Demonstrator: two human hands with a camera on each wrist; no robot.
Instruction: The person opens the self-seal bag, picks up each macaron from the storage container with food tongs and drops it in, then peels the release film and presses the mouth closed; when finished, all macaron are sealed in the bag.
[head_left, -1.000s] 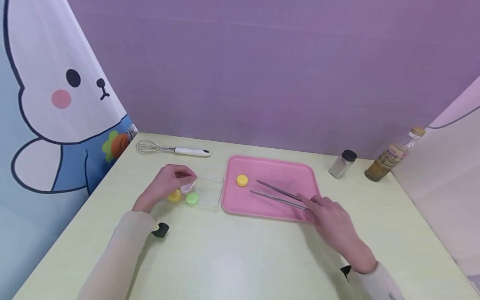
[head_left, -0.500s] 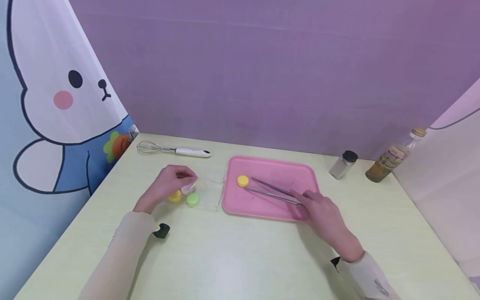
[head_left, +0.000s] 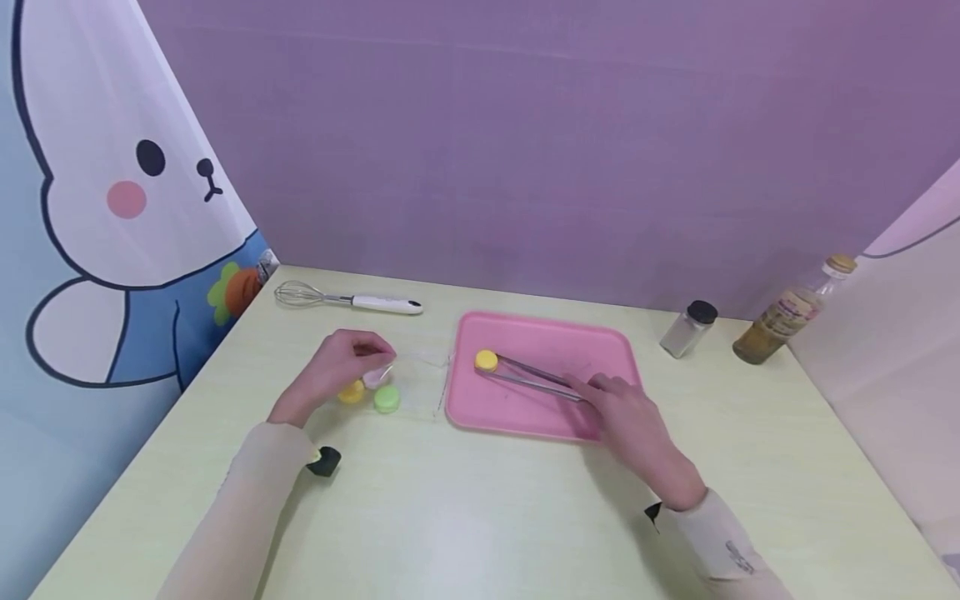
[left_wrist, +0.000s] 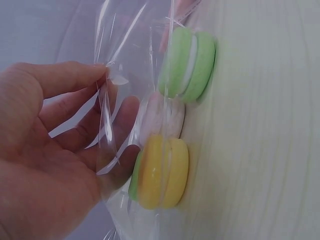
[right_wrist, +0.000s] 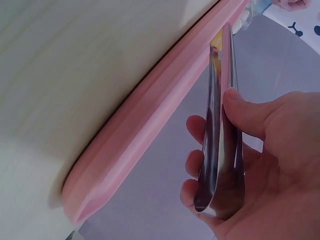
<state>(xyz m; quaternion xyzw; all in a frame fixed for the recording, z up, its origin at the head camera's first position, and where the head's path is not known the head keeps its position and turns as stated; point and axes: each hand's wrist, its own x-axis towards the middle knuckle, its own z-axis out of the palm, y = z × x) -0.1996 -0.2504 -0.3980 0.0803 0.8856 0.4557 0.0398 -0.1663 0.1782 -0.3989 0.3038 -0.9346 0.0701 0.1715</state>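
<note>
My left hand [head_left: 341,367] pinches the edge of a clear plastic bag [left_wrist: 120,45] between thumb and finger. Inside the bag lie macarons: a green macaron [left_wrist: 187,65], a pale pink macaron [left_wrist: 162,117] and a yellow macaron [left_wrist: 163,172], with another bit of green behind the yellow one. My right hand [head_left: 630,421] grips metal tongs [head_left: 536,379] over the pink tray [head_left: 540,421]. The tongs' tips are at either side of a single yellow macaron [head_left: 486,360] near the tray's left end. In the right wrist view, fingers and thumb wrap the tongs [right_wrist: 220,150].
A whisk [head_left: 348,298] with a white handle lies behind the bag. At the back right are a glass jar [head_left: 686,329] with a black lid and a corked bottle [head_left: 791,312] of brownish liquid. A purple cloth [head_left: 525,150] hangs behind the table.
My right hand has moved left with the tongs, bringing their tips from beside the yellow macaron to around it. My left hand and the bag have stayed nearly still.
</note>
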